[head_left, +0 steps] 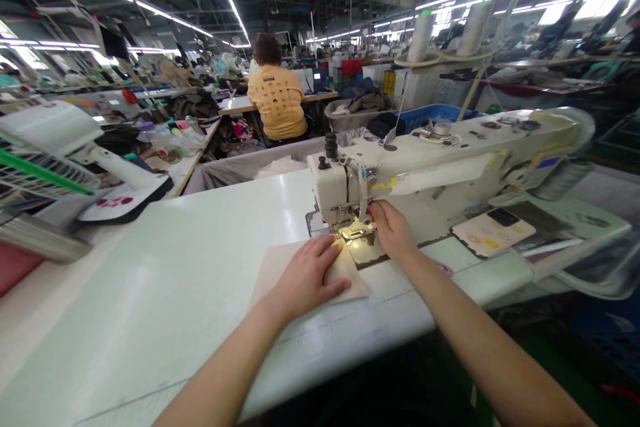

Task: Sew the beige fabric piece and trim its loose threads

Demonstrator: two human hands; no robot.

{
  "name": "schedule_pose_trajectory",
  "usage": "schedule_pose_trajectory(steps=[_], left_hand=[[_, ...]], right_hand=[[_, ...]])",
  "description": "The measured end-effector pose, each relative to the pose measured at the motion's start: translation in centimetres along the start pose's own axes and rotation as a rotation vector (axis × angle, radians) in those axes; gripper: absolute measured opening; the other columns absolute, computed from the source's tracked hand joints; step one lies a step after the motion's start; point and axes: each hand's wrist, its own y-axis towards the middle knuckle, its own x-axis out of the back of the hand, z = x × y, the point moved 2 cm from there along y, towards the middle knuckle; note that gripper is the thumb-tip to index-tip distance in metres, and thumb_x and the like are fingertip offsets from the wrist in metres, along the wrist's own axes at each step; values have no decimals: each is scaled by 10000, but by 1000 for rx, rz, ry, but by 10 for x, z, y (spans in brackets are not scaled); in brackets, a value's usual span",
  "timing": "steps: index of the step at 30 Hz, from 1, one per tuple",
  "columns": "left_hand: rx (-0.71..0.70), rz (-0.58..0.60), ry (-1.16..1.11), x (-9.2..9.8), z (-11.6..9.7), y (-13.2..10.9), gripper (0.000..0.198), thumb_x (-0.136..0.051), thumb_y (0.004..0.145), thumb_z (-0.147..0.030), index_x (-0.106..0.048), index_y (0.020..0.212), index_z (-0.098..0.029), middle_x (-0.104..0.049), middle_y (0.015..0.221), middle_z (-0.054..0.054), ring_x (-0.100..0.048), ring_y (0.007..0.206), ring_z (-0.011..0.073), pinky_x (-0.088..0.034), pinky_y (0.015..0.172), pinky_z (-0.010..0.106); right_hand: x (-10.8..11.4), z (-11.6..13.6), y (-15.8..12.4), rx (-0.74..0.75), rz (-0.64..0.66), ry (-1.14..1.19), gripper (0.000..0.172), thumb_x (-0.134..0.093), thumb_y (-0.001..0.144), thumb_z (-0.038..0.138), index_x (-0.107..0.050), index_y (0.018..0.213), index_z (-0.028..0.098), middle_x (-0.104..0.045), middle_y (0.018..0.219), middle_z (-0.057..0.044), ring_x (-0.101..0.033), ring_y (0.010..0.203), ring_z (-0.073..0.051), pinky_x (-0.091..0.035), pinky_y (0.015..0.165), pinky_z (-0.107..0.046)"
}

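currently i have the left hand [305, 277] laid flat on the beige fabric piece [270, 265], palm down and fingers spread; it presses the piece against the surface [175, 280] and grips nothing. the right hand [393, 230] sits just beside the presser foot [356, 233], on its right side, with the fingers bent toward it. from this view i cannot tell whether those fingers pinch the fabric edge or only rest there.

position of the work: the fabric piece lies on the surface directly in front of the sewing machine [450, 160], with its far right corner at the presser foot.

progress, as a judgement: the corner is at the foot, so placement looks done. nearly the whole piece lies on my side of the foot and i see no stitch line on it, so the seam appears barely begun or not begun. whether the foot is lowered is too small to tell.

surroundings: a control panel [493, 230] lies right of the machine head, two thread cones [420, 37] stand behind it, and a person in a yellow shirt [277, 103] sits well apart
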Motion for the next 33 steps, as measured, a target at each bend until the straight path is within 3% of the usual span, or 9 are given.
schedule_pose_trajectory(steps=[7, 11, 14, 17, 23, 33], left_hand=[[-25, -19, 1, 1, 2, 4, 636, -618, 868, -519, -533, 1367, -135, -478, 1449, 142, -449, 1324, 291, -391, 1130, 455], [-67, -17, 65, 1, -5, 4, 572, -570, 917, -476, -529, 1350, -106, -486, 1433, 163, -419, 1351, 315, -363, 1149, 478], [-137, -3, 74, 2, -22, -5, 337, -501, 970, -308, -582, 1256, -150, -570, 1322, 128, -494, 1274, 273, -426, 1098, 447], [-214, 46, 78, -1, -40, -21, 272, -467, 973, -187, -589, 1214, -158, -626, 1223, 92, -567, 1157, 232, -506, 1001, 389], [-266, 4, 147, -12, -45, -48, 430, -438, 982, -210, -466, 1401, -118, -515, 1443, 104, -481, 1329, 262, -468, 1103, 404], [-268, -26, 100, -5, -42, -44, 377, -413, 1005, -276, -538, 1337, -149, -570, 1392, 79, -534, 1287, 244, -502, 1073, 389]], right_hand=[[8, 11, -18, -29, 38, -54, 298, -412, 994, 395, -621, 993, 182, -678, 877, -44, -629, 809, -169, -480, 772, -299], [17, 30, -53, 159, 239, -131, 182, -455, 974, 226, -629, 1015, 187, -685, 1018, -68, -620, 989, -189, -482, 906, -354], [23, 39, -79, 300, 408, -179, 245, -426, 959, 121, -631, 1080, 180, -674, 1079, -84, -590, 1047, -197, -487, 942, -386], [25, 40, -97, 379, 492, -227, 303, -443, 919, 62, -632, 1134, 162, -666, 1117, -91, -571, 1067, -207, -499, 957, -401], [22, 33, -109, 481, 503, -307, 439, -453, 867, 12, -600, 1251, 166, -652, 1180, -87, -557, 1079, -231, -512, 954, -450], [23, 33, -105, 505, 520, -343, 446, -492, 895, 55, -576, 1307, 205, -667, 1182, -59, -553, 1082, -226, -464, 1023, -478]])
